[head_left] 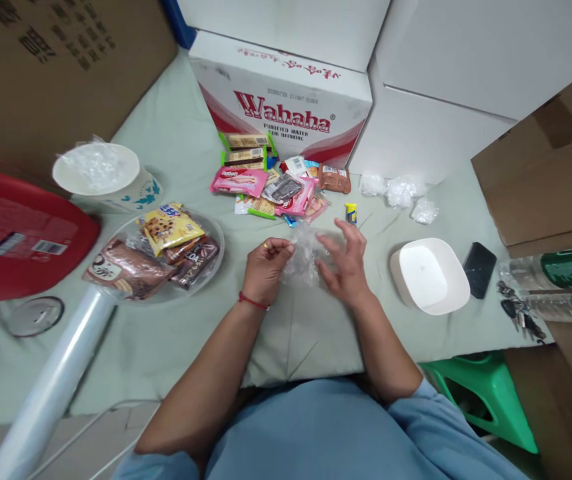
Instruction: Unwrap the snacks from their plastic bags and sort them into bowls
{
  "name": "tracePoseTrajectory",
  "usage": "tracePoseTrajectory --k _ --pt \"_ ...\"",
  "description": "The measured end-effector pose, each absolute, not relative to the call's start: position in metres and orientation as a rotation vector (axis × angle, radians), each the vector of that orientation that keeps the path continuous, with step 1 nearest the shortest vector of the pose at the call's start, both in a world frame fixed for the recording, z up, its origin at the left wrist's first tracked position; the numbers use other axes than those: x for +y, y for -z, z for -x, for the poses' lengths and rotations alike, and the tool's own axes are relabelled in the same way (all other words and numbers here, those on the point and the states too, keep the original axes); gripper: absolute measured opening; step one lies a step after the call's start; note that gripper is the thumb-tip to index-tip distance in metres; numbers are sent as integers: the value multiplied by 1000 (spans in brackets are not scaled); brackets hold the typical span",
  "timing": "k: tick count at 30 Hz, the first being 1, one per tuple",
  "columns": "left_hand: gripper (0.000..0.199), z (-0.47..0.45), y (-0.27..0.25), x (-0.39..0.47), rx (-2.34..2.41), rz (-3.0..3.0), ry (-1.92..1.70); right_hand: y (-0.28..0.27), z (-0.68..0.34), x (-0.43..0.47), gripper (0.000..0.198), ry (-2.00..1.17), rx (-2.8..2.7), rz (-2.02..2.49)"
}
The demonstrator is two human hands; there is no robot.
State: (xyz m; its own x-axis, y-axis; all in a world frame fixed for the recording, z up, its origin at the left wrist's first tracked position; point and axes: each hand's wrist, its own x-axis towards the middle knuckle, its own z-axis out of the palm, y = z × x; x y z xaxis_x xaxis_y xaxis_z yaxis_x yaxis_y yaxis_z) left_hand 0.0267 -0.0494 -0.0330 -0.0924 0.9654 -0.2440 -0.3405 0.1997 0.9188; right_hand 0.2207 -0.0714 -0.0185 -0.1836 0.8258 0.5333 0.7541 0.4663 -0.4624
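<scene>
A crumpled clear plastic bag (302, 257) is between my hands, above the green cloth near the middle. My left hand (266, 267) pinches its left edge between thumb and fingers. On the other side, my right hand (346, 263) has its fingers spread beside the plastic; its fingertips may brush it. Just beyond lies a pile of wrapped snacks, with a pink snack packet (239, 181) at its left and a brown packet (335, 179) at its right. A small yellow-wrapped piece (351, 213) lies beyond my right fingers.
To the left stand a clear bowl (220, 257) of snack packets, a paper cup (141, 193) with plastic inside, and a plastic film roll (56, 380). A white container (430, 275), a black object (480, 269), keys (521, 313) and bottles lie right. Behind stands a Wahaha box (286, 100), with crumpled plastic balls (400, 192) nearby.
</scene>
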Motion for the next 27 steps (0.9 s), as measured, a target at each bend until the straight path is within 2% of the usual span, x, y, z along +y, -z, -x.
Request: tracePoseTrajectory --k 3,6,14,22,24,27 --pt "43 -29 30 -53 1065 -759 -1196 19 -218 -70 17 -130 -1993 1329" --pt "48 -29 26 -56 946 -717 -1135 21 -228 -66 11 -229 -1799 1335" --pt "54 -16 28 -49 842 -549 -1179 24 -241 -63 24 -824 -996 1290" --pt "41 -4 37 -41 848 -511 -1440 18 -248 -54 35 -1280 -473 1169" --pt "58 -11 38 -46 909 -734 -1465 20 -250 -54 41 -1363 -420 1104" --pt "103 -24 36 -55 988 -1342 -1406 22 -254 -56 50 -1441 -406 1063"
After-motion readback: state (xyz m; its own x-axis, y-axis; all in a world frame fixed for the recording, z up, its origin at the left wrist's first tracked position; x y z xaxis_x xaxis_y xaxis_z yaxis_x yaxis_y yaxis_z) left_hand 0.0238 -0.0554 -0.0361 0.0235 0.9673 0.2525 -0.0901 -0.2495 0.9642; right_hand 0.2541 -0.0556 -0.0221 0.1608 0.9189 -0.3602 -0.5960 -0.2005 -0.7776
